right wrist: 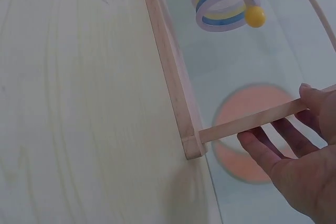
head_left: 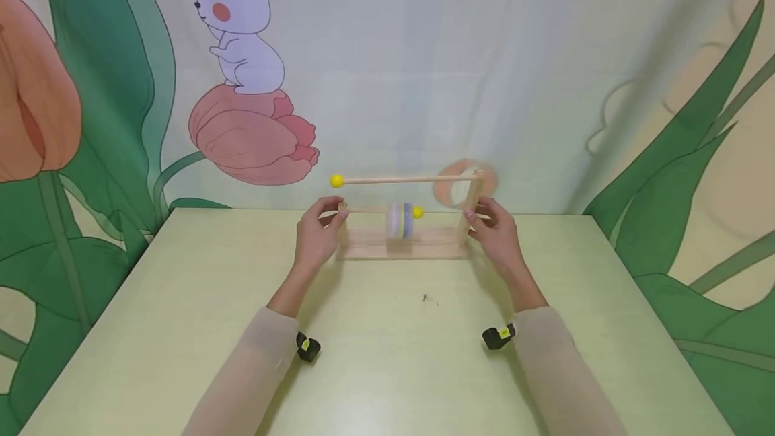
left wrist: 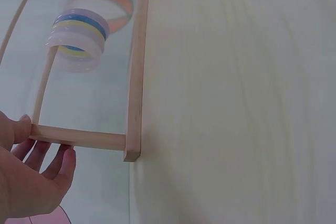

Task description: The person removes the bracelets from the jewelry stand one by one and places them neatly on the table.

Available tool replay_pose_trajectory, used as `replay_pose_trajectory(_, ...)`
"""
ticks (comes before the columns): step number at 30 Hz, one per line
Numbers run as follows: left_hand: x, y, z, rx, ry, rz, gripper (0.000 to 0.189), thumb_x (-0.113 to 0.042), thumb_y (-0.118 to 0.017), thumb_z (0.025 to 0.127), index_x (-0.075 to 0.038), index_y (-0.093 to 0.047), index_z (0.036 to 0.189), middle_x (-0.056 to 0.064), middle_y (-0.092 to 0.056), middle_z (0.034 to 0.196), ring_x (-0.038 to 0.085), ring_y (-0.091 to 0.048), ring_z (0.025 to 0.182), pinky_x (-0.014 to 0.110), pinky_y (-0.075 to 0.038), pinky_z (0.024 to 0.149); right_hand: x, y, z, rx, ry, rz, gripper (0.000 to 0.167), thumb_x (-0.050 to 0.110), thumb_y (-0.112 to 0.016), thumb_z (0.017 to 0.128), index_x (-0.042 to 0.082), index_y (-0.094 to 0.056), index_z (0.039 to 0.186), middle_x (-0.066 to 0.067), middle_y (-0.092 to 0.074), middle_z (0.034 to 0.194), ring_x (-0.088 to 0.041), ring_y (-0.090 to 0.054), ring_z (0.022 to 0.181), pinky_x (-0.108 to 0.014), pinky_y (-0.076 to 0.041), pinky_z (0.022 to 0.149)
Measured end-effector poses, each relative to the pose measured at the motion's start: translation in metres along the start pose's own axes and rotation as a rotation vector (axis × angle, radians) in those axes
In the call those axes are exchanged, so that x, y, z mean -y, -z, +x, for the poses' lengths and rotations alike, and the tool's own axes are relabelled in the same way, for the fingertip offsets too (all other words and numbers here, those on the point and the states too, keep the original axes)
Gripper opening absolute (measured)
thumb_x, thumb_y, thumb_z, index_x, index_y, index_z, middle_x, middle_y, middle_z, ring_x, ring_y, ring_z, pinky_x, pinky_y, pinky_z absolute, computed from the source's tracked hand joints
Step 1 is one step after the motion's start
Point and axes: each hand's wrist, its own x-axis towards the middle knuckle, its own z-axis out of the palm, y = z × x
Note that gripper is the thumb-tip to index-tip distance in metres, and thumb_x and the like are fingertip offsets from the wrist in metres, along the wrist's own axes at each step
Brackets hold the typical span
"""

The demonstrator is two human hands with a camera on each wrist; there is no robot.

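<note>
A wooden rack point(head_left: 399, 252) stands upright near the far edge of the table, with a short post on the left and a taller post point(head_left: 474, 204) on the right. From the tall post an upper rod point(head_left: 399, 179) runs left to a yellow ball point(head_left: 336, 181). A lower rod point(left wrist: 45, 85) extends from the short post point(left wrist: 79, 136) to another yellow ball point(right wrist: 255, 17). Pale, blue and yellow rings point(head_left: 399, 221) hang on it, near that ball. My left hand point(head_left: 317, 233) pinches the short post by its top. Thumb and fingers of my right hand point(head_left: 498, 234) grip the tall post.
Small dark marks point(head_left: 428, 299) lie on the pale table point(head_left: 393, 369) in front of the rack. Behind the table hangs a cloth backdrop point(head_left: 387, 86) printed with a rabbit and tulips. Black cameras point(head_left: 498, 336) are worn at both wrists.
</note>
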Motion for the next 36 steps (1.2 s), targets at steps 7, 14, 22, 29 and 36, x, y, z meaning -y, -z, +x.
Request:
replay_pose_trajectory(7, -0.001, 0.000, 0.005, 0.031, 0.002, 0.028, 0.031, -0.022, -0.068, 0.106, -0.013, -0.067, 0.135, 0.011, -0.068, 0.130, 0.035, -0.069, 0.121, 0.047, -0.058, 0.099, 0.005, -0.001, 0.000, -0.031, -0.014, -0.078, 0.048, 0.034, -0.075, 0.101, 0.007, -0.062, 0.139, -0.016, -0.065, 0.132, -0.036, -0.063, 0.125, -0.046, -0.060, 0.096)
replay_pose_trajectory(14, -0.002, 0.007, 0.005, 0.119, 0.035, 0.076, 0.035, -0.025, -0.065, 0.108, -0.013, -0.062, 0.141, 0.016, -0.064, 0.136, 0.040, -0.065, 0.124, 0.052, -0.053, 0.106, 0.031, -0.001, -0.013, -0.223, 0.110, -0.336, 0.040, 0.033, -0.083, 0.095, 0.002, -0.067, 0.116, -0.013, -0.071, 0.109, -0.028, -0.068, 0.099, -0.025, -0.052, 0.076)
replay_pose_trajectory(22, -0.002, 0.011, 0.010, 0.143, 0.015, 0.065, 0.035, -0.025, -0.066, 0.107, -0.012, -0.062, 0.140, 0.017, -0.065, 0.135, 0.041, -0.067, 0.123, 0.053, -0.053, 0.105, 0.065, -0.011, -0.017, -0.118, 0.412, -0.342, 0.026, 0.020, -0.084, 0.094, 0.003, -0.071, 0.109, -0.010, -0.072, 0.101, -0.023, -0.068, 0.093, -0.031, -0.057, 0.075)
replay_pose_trajectory(29, 0.000, 0.011, 0.009, 0.137, 0.012, 0.049, 0.034, -0.024, -0.067, 0.107, -0.013, -0.063, 0.139, 0.018, -0.065, 0.134, 0.041, -0.068, 0.121, 0.051, -0.054, 0.105, 0.065, -0.035, -0.014, 0.087, 0.480, -0.519, 0.043, 0.021, -0.086, 0.092, 0.002, -0.071, 0.127, -0.013, -0.073, 0.124, -0.031, -0.067, 0.118, -0.052, -0.054, 0.099)
replay_pose_trajectory(36, 0.003, 0.011, 0.010, 0.131, 0.012, 0.036, 0.032, -0.024, -0.068, 0.106, -0.015, -0.065, 0.136, 0.015, -0.066, 0.132, 0.040, -0.069, 0.120, 0.051, -0.055, 0.104, 0.058, -0.053, 0.000, 0.227, 0.423, -0.657, 0.065, 0.031, -0.085, 0.092, 0.004, -0.061, 0.146, -0.015, -0.058, 0.148, -0.036, -0.050, 0.141, -0.056, -0.044, 0.113)
